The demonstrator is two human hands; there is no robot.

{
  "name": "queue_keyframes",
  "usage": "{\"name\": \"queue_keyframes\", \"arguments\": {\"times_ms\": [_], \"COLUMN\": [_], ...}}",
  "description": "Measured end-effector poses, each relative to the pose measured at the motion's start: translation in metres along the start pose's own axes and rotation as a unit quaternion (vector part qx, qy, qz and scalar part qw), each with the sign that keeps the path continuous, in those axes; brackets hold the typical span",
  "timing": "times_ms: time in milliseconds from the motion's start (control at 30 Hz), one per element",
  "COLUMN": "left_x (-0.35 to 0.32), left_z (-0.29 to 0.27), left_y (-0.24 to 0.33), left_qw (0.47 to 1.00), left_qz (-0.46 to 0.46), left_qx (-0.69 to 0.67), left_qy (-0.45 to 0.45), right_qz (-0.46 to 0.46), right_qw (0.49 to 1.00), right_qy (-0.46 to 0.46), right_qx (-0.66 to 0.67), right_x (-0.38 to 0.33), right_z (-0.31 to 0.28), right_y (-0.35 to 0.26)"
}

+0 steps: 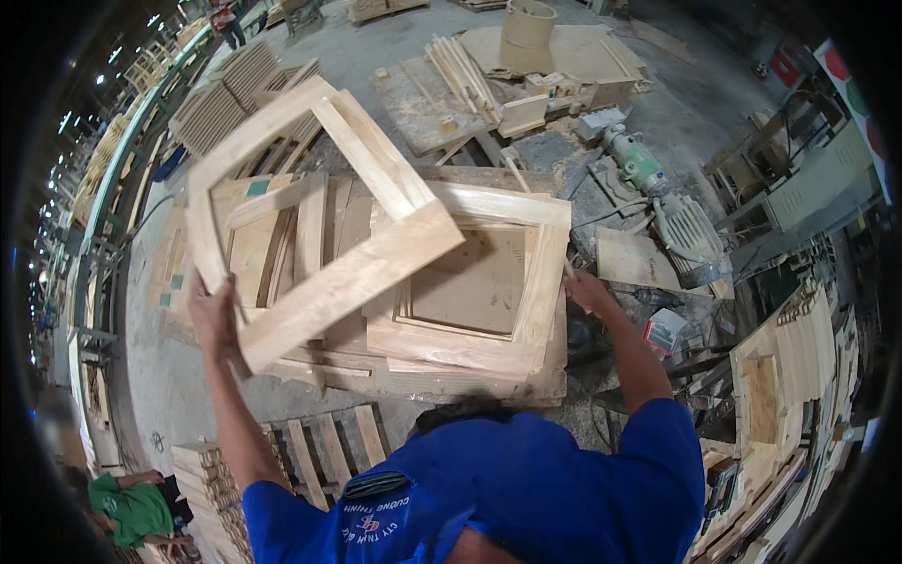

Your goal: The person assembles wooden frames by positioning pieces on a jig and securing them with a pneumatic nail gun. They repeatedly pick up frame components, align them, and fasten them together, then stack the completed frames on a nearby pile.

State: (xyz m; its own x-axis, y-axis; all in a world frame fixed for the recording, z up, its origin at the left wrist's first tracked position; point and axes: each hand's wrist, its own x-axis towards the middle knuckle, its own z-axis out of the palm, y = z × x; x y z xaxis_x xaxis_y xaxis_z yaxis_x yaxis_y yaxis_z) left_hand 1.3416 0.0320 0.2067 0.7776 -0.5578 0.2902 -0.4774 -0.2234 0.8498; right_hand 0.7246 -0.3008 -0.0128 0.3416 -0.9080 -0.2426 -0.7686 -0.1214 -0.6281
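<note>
My left hand [212,315] is closed round the lower left corner of a pale wooden frame [352,291], which is lifted and tilted above the worktable. A second wooden frame [470,352] lies at the middle right of the table, partly covered by the raised one. At its right edge, my right hand [590,293] has its fingers closed on the side rail; the fingertips are partly hidden. Through the raised frame's opening shows another wooden frame [310,226] lying on the left part of the table.
Behind the worktable [451,383] stand stacked wooden slats [230,94] and a low table with loose sticks [460,75]. A green motor machine [639,162] sits to the right. Wooden parts [780,395] crowd the lower right. A person in green [136,508] is at lower left.
</note>
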Motion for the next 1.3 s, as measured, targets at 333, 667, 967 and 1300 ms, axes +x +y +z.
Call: {"name": "queue_keyframes", "arguments": {"times_ms": [333, 667, 967, 1300], "left_x": [-0.081, -0.024, 0.009, 0.064], "left_z": [0.135, 0.256, 0.299, 0.205], "left_y": [-0.016, -0.009, 0.083, 0.106], "left_qw": [0.989, 0.981, 0.964, 0.900], "left_qz": [-0.035, 0.006, 0.217, 0.386], "left_qx": [-0.131, 0.097, 0.033, -0.189], "left_qy": [-0.059, -0.169, -0.149, -0.073], "right_qz": [-0.008, 0.117, -0.133, -0.044], "right_qw": [0.941, 0.946, 0.767, 0.547], "right_qy": [0.297, 0.088, 0.064, -0.047], "right_qx": [-0.159, 0.290, 0.624, 0.835], "right_x": [-0.051, -0.113, -0.097, -0.170], "right_z": [-0.142, -0.064, -0.063, -0.116], "right_y": [0.003, -0.034, -0.159, -0.151]}}
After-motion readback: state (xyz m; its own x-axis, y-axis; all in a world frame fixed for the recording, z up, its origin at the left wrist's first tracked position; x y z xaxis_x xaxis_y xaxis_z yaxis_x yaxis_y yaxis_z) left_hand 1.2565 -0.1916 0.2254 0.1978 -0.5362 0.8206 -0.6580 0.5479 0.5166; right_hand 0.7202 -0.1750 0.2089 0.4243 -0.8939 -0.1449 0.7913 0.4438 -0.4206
